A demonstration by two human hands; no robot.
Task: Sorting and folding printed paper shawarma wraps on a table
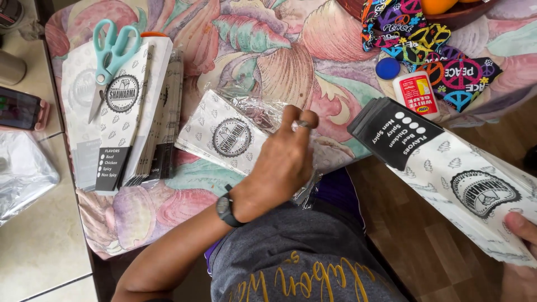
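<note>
While I watch from above, left hand (282, 162): fingers pressed flat on the foil-lined paper sleeve (226, 137), pinning it to the table (268, 61).
Right hand (523, 226): fingers gripping a stack of sleeves (447, 168), held clear of the table.

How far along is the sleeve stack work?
Done, it seems: a pile of printed sleeves lies at the table's left with scissors on top. In hand: the left hand presses a sleeve and clear foil on the cloth; the right hand holds a fanned stack. Left: that stack looks thick. The glue bottle stands uncapped, its cap beside it.
</note>
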